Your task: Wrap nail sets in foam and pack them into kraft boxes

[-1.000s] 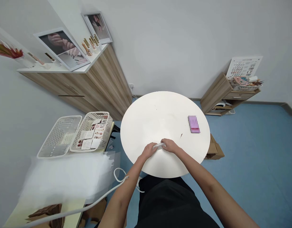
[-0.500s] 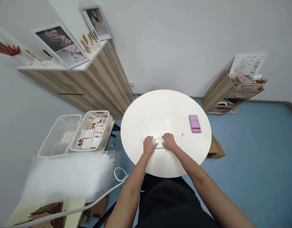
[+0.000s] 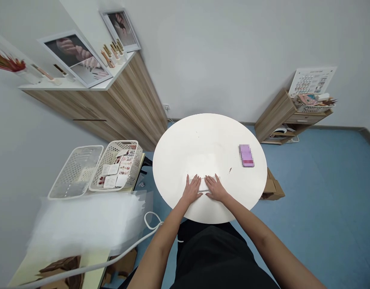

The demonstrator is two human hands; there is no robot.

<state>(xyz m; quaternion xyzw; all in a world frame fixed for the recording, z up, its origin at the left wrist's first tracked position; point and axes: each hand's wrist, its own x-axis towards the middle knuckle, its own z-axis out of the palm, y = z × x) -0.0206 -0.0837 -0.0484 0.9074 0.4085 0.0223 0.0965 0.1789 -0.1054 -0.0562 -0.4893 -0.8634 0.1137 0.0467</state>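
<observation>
The person standing over the round white tabletop (image 3: 209, 140) has both palms down on a flat white rectangular piece (image 3: 204, 185), which lies at the near side of it, straight in front of the body. Its long axis seems to run left to right, so the left hand (image 3: 192, 190) covers one end and the right hand (image 3: 215, 188) the other. Neither is nearer; both touch it, with a short strip bare between them. The fingers on each hand are straight and a little spread, resting on top and pinching nothing, thumbs angled in toward each other along the near edge.

White on white, the piece is hard to read from here: its ends are mostly under the hands, and I can't tell its thickness or what it's made of. Well off to the right sits a purple object (image 3: 247, 155), too blocky to identify. At left, a white cord (image 3: 124, 253) runs out of sight by the left forearm (image 3: 165, 237).
</observation>
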